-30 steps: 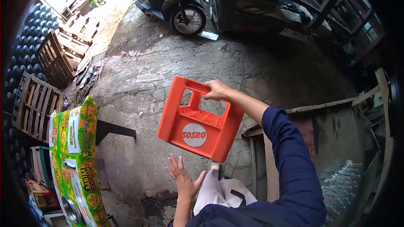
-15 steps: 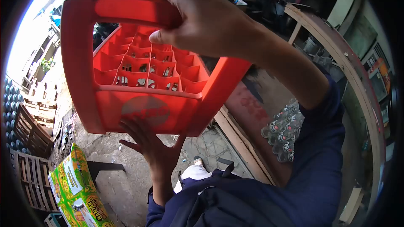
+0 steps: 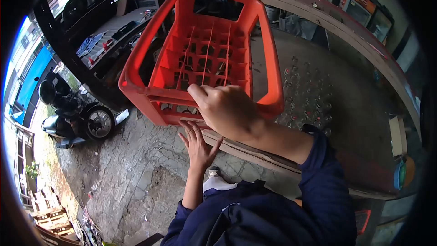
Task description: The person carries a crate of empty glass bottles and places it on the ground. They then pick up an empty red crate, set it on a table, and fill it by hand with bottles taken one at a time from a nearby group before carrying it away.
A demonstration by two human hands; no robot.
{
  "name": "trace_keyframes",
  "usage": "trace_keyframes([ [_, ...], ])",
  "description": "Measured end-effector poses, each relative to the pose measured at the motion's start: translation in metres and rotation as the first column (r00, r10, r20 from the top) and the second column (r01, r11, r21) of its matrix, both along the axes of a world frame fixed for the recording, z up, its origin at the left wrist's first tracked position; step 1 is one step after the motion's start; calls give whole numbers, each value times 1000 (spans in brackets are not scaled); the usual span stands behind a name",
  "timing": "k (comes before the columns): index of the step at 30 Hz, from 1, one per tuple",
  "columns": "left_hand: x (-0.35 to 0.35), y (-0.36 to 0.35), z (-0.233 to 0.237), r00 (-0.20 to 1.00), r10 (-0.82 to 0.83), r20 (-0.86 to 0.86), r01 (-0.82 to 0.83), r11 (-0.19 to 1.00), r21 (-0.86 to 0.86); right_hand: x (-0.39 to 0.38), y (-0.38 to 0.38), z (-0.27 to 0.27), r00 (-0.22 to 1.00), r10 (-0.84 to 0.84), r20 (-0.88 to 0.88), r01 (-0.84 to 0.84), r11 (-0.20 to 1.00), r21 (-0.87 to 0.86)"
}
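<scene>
A red plastic crate (image 3: 268,59) with a grid of compartments hangs tilted in front of me, its open top facing me. My right hand (image 3: 227,109) is wrapped round the top bar of the crate's near end. Below it, my left hand (image 3: 198,148) has its fingers spread, with the fingertips at the crate's lower near edge. The compartments that show look empty, and dark gaps show through the bottom.
Many clear glass bottles (image 3: 306,95) stand on the floor to the right, beyond a wooden ledge (image 3: 255,155). A motorcycle (image 3: 75,114) is parked at the left. Wooden pallets (image 3: 52,218) lie at the lower left. A curved-looking wooden beam (image 3: 337,27) crosses the right side.
The view has swung to the right. The crate has tipped from showing its end panel to showing its inside. My right hand still grips its bar, and my left hand stays under the near end.
</scene>
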State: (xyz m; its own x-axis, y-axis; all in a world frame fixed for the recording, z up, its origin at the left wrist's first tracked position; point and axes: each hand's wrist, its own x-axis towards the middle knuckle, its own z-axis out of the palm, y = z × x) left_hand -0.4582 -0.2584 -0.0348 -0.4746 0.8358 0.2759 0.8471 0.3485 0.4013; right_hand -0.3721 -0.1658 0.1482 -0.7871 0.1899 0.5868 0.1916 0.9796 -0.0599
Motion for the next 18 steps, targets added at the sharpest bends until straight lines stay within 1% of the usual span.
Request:
trace_keyframes([
  [2, -11, 9, -12, 995, -96, 12, 96, 995, -5, -8, 5, -16, 997, -67, -30, 66, 997, -38],
  [4, -21, 17, -17, 978, -195, 71, 192, 980, 41, -13, 11, -20, 988, -155, -18, 153, 986, -65],
  [6, -29, 26, -19, 949, -285, 132, 285, 958, 19, -17, 17, -28, 971, -231, 59, 236, 967, -94],
  [9, -38, 38, -39, 889, -410, 203, 426, 904, -41, -23, 24, -55, 953, -286, 105, 287, 958, 2],
  [10, -39, 41, -47, 866, -441, 235, 465, 884, -54, -25, 24, -61, 951, -300, 76, 297, 954, 40],
  [11, -40, 43, -58, 834, -483, 269, 519, 851, -80, -25, 23, -65, 937, -328, 121, 326, 945, 37],
  [12, -40, 43, -64, 811, -509, 289, 550, 831, -80, -25, 22, -69, 921, -352, 164, 351, 936, 35],
  [15, -39, 46, -75, 748, -564, 350, 623, 778, -79, -27, 23, -82, 916, -360, 176, 368, 930, -13],
  [18, -39, 48, -82, 737, -561, 378, 634, 767, -97, -28, 27, -95, 897, -377, 230, 401, 914, -62],
])
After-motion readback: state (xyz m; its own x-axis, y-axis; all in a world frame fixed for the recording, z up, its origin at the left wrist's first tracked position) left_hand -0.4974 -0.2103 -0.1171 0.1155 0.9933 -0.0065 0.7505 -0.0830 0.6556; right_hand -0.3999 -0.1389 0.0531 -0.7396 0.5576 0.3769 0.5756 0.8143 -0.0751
